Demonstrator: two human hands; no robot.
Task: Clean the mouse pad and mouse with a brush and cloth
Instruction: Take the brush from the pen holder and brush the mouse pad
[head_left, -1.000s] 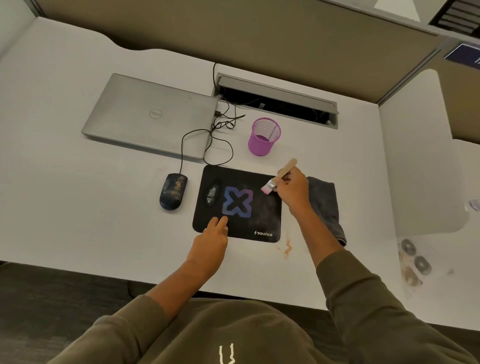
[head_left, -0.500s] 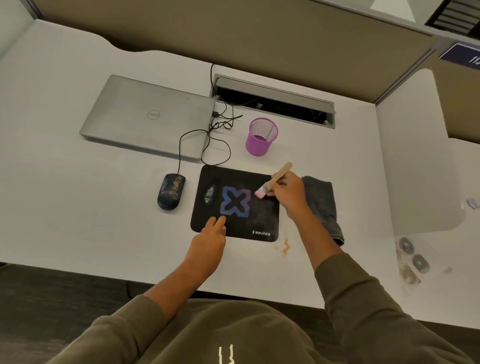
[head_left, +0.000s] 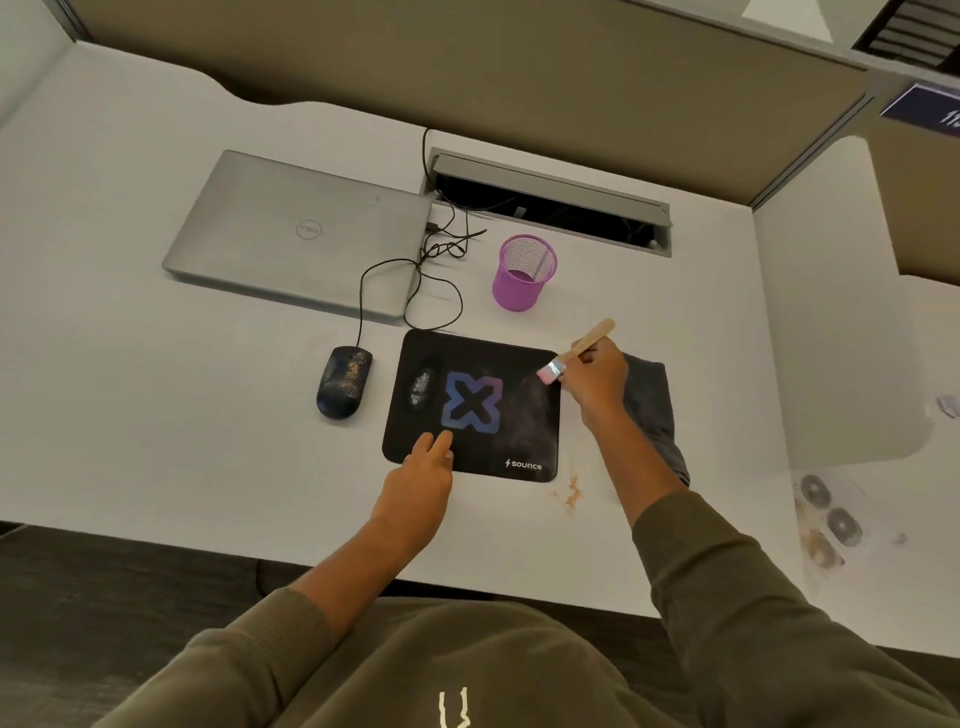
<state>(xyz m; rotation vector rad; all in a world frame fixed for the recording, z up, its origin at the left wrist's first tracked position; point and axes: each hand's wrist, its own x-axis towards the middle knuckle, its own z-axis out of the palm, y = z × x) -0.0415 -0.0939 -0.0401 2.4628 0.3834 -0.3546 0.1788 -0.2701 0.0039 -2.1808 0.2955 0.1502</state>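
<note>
while the right hand (head_left: 597, 382) pinches the brush (head_left: 574, 351) by its wooden handle, bristles at the mouse pad (head_left: 519, 415) right edge, left hand (head_left: 418, 478) lies flat, fingers loosely spread, fingertips pressing the pad's near-left corner. holding nothing, just anchoring.

step in hand, as i read it: sweeping dust off the pad. to do it well: short strokes in one direction, outward past the edge by the right hand, not back and forth. keep the anchor down so the pad doesn't slide. light pressure, bristle tips only. the pale dust patch (head_left: 421, 387) sits on the pad's left part, beyond the left fingertips, so strokes need to start there and carry all the way across. faint haze also shows below the bristles.

mouse (head_left: 344, 382) lies off the pad, left of and beyond the left hand, well apart from the brush, speckled with grime, not yet cleaned by the look of it. cloth (head_left: 652, 410) lies just under and right of the right wrist, beside the pad, easy reach.
</note>
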